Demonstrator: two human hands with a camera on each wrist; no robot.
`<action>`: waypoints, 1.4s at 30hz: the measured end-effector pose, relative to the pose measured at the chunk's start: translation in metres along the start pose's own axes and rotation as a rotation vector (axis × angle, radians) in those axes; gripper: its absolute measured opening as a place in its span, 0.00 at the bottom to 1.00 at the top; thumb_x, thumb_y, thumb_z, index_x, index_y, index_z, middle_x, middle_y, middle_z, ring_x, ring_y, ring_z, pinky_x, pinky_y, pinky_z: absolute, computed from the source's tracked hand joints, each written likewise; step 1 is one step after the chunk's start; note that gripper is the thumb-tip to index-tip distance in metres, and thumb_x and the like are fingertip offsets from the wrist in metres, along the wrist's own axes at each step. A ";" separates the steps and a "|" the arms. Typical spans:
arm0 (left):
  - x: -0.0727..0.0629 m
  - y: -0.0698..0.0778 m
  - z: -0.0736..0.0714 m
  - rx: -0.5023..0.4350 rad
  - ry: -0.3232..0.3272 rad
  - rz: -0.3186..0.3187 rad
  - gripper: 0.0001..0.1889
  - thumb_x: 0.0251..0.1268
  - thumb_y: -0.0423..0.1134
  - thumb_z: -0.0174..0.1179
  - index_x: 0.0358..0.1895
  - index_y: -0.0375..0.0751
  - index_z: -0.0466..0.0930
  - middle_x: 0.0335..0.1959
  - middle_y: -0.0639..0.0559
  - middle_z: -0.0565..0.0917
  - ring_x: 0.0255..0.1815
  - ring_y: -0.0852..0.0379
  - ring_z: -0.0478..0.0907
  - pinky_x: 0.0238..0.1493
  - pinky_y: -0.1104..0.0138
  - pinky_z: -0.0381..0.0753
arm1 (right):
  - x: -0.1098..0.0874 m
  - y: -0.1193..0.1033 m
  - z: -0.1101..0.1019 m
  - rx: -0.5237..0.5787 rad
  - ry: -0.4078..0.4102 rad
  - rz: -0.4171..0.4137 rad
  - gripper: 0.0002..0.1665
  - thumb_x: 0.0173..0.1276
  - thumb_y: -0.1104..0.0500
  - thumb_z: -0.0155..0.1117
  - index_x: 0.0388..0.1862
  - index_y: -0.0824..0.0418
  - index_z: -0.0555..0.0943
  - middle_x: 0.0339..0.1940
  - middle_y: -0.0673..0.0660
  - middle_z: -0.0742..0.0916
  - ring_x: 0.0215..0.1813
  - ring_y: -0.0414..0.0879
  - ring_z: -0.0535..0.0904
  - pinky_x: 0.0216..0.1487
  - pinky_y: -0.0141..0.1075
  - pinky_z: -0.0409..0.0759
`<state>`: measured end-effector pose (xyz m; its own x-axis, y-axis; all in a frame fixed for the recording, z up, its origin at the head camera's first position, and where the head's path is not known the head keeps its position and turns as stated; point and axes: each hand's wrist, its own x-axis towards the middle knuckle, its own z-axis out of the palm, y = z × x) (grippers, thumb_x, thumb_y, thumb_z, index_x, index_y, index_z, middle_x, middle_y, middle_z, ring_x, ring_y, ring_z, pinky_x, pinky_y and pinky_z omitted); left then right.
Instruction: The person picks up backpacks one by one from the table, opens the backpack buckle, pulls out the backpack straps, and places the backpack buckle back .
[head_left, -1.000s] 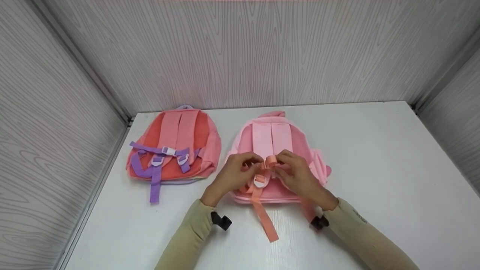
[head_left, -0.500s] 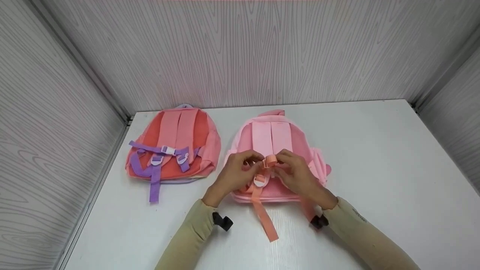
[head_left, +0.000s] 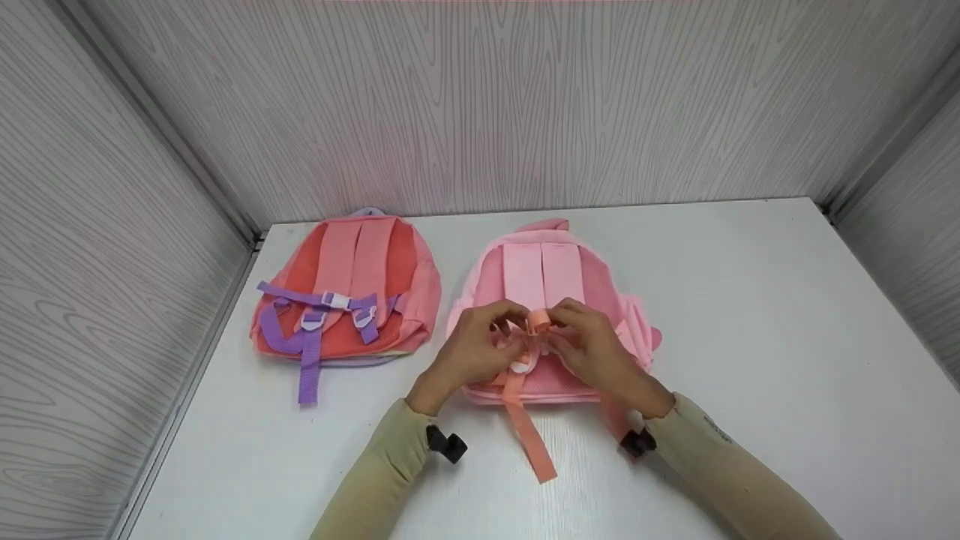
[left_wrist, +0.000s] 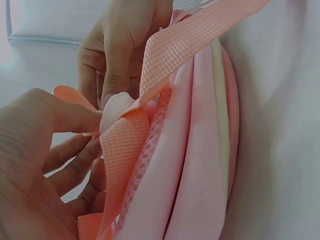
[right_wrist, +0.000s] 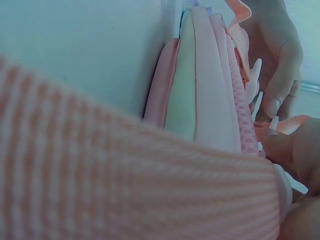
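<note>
A pink backpack [head_left: 562, 274] lies on the table with its shoulder straps facing up. Over its lower middle, my left hand [head_left: 476, 341] pinches a small pale buckle [right_wrist: 274, 123] on an orange webbing strap; the fingertips hide most of it. Opposite, my right hand [head_left: 596, 349] pinches the same strap between thumb and fingers, and a curled orange loop [head_left: 538, 320] stands up between both hands. Just below the left fingers sits a white strap adjuster [left_wrist: 115, 112], from which a loose orange strap [head_left: 529, 435] trails toward the front.
To the left lies a coral backpack [head_left: 420, 300] with purple straps [head_left: 309, 367] and a white buckle [head_left: 335, 301]. Another orange strap [head_left: 615, 416] hangs beside the right wrist. Wood-grain panels [head_left: 480, 105] stand behind the white table [head_left: 750, 300] and at both sides.
The left thumb and index finger have spread a little, and the left thumb now covers part of the white adjuster. The orange loop shifts slightly left; the right hand stays nearly in place.
</note>
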<state>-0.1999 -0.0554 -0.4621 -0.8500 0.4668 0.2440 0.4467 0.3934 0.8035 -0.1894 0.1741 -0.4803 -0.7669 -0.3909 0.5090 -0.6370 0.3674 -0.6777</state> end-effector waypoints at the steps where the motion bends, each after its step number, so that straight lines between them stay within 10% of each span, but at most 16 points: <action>1: 0.000 0.000 0.000 0.001 0.002 0.003 0.13 0.67 0.38 0.71 0.53 0.48 0.87 0.45 0.55 0.89 0.43 0.55 0.80 0.46 0.63 0.81 | 0.000 0.000 0.000 -0.001 -0.007 0.008 0.17 0.71 0.70 0.72 0.56 0.59 0.89 0.43 0.54 0.88 0.46 0.46 0.84 0.55 0.44 0.89; 25: 0.000 0.001 0.003 0.039 0.072 -0.003 0.10 0.68 0.41 0.74 0.50 0.47 0.92 0.42 0.55 0.92 0.40 0.57 0.82 0.43 0.65 0.82 | 0.014 -0.017 -0.017 0.000 -0.075 0.020 0.23 0.69 0.59 0.79 0.62 0.57 0.87 0.56 0.50 0.90 0.57 0.58 0.86 0.63 0.58 0.84; 42: 0.001 -0.003 0.004 0.032 0.060 0.044 0.09 0.68 0.37 0.70 0.49 0.44 0.90 0.40 0.53 0.90 0.40 0.55 0.83 0.44 0.63 0.85 | 0.031 -0.031 -0.016 -0.020 -0.108 -0.079 0.14 0.71 0.62 0.76 0.54 0.61 0.90 0.48 0.53 0.91 0.53 0.48 0.85 0.58 0.43 0.84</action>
<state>-0.2005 -0.0533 -0.4663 -0.8440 0.4364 0.3117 0.4920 0.3988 0.7739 -0.1949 0.1644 -0.4351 -0.7019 -0.5079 0.4994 -0.6974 0.3478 -0.6266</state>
